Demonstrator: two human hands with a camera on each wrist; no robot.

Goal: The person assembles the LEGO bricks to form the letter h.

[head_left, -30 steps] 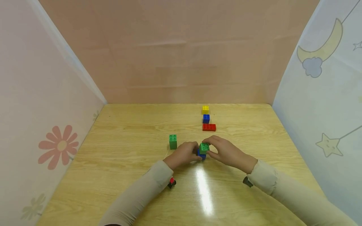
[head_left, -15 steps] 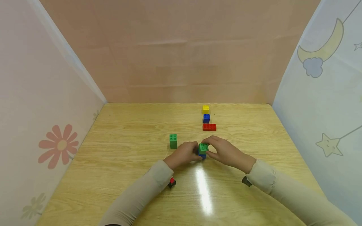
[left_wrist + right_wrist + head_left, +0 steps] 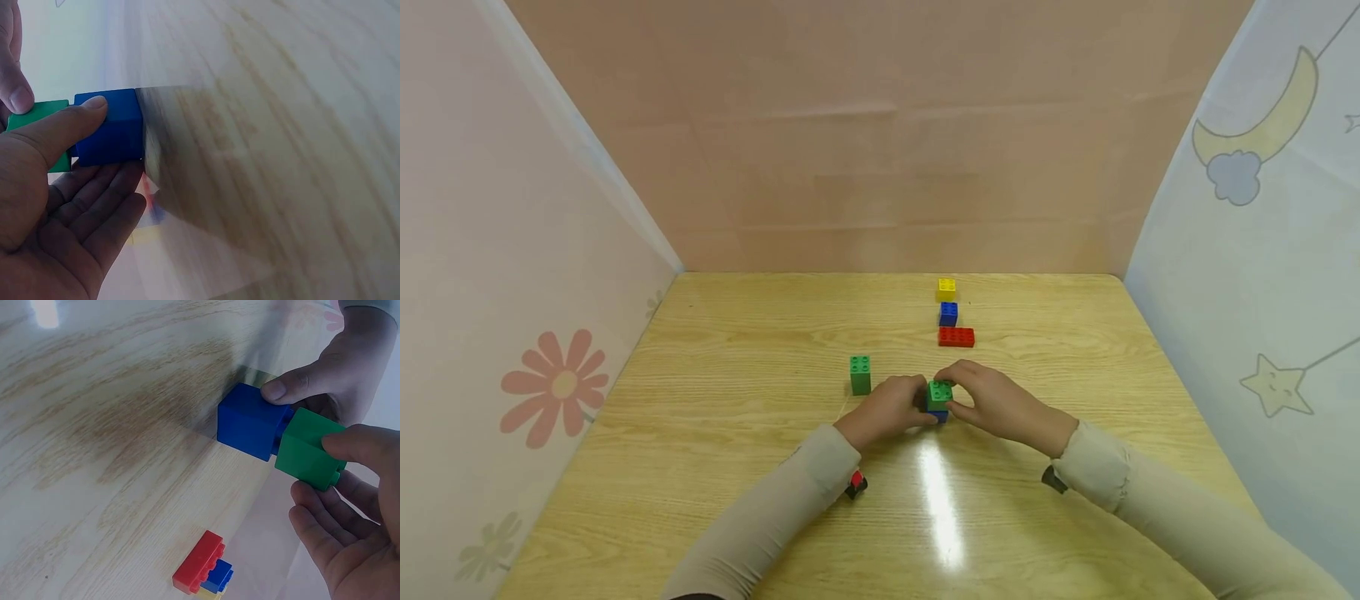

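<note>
In the head view my left hand [image 3: 891, 408] grips a blue toy building block [image 3: 115, 134] standing on the table, its thumb on one side and fingers behind. My right hand [image 3: 1003, 404] pinches a small green block [image 3: 939, 394] between thumb and fingers, directly above the blue one. From the right wrist view, the green block lines up over the studs of the blue block, and a narrow strip of those studs shows between the two.
A taller green block [image 3: 861, 377] stands left of the hands. Behind them, a long red block [image 3: 957, 337], a blue block [image 3: 948, 314] and a yellow block [image 3: 947, 290] form a row on the wooden table [image 3: 760, 333]. Printed cloth walls border both sides.
The green block in my right hand has shifted slightly left and now sits squarely over the blue block. My left hand keeps its hold in place.
</note>
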